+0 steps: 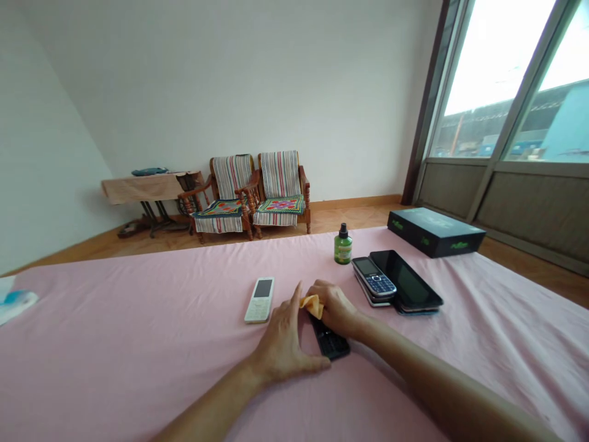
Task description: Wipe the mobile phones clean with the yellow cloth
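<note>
The right hand [337,310] pinches a soft yellow cloth [311,306] on a black keypad phone [332,344] mid-way across the pink cotton bedsheet [138,368], the left hand [281,347] spread wide just beside it; a hard sideways push could skid the phone toward the white plastic phone [259,299].

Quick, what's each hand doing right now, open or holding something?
Left hand: open, fingers spread against a black phone.
Right hand: closed, holding a yellow cloth on that phone.

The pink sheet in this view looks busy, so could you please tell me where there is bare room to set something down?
Bare pink sheet lies between the white phone and the pale item at the left edge, and right of the black tablet. It is crowded around the left hand, right hand and black phone.
</note>
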{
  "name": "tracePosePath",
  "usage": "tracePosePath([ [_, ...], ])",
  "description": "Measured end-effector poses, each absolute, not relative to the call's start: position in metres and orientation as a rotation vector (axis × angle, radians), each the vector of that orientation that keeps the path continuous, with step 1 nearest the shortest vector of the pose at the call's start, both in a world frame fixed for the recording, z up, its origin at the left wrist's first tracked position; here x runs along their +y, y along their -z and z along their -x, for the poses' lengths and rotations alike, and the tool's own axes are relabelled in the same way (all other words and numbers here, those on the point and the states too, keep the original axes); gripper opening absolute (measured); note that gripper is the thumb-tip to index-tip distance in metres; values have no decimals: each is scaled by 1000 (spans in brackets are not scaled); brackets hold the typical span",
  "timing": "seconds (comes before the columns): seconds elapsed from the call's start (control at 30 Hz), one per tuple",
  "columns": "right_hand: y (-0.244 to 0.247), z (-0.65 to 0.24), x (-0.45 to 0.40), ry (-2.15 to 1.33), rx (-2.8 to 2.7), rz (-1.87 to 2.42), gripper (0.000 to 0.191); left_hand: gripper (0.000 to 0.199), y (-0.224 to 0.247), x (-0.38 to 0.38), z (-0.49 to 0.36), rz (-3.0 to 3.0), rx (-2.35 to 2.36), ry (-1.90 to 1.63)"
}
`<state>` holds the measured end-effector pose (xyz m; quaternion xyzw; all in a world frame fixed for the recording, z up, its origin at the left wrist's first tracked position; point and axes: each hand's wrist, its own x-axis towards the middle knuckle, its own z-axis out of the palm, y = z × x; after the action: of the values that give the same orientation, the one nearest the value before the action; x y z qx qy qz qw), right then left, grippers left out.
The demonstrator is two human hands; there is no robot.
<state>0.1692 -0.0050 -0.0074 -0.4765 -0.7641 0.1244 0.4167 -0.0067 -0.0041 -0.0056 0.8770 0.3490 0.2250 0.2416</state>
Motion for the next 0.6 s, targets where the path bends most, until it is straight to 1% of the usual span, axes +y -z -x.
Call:
tracePosePath([
  [0.13, 17, -168, -4, -282, -1951, 1188, 20, 141, 6, -5, 6, -2389, 954, -607],
  [0.27, 13, -171, -17, -290, -1995, 1173, 22, 140, 3, -5, 6, -2418, 919, -599],
  [0.37, 6, -169, -35, -294, -2025, 1163, 20, 140, 5, -3, 6, -2441, 896, -610],
  [0.5, 1, -163, -67, -289, -2054, 1154, 13, 137, 10, -1, 5, -2497, 857, -662],
  [0.6, 2, -159, -87, -343, -2008, 1160, 14, 137, 11, 1, 5, -2518, 842, -660],
])
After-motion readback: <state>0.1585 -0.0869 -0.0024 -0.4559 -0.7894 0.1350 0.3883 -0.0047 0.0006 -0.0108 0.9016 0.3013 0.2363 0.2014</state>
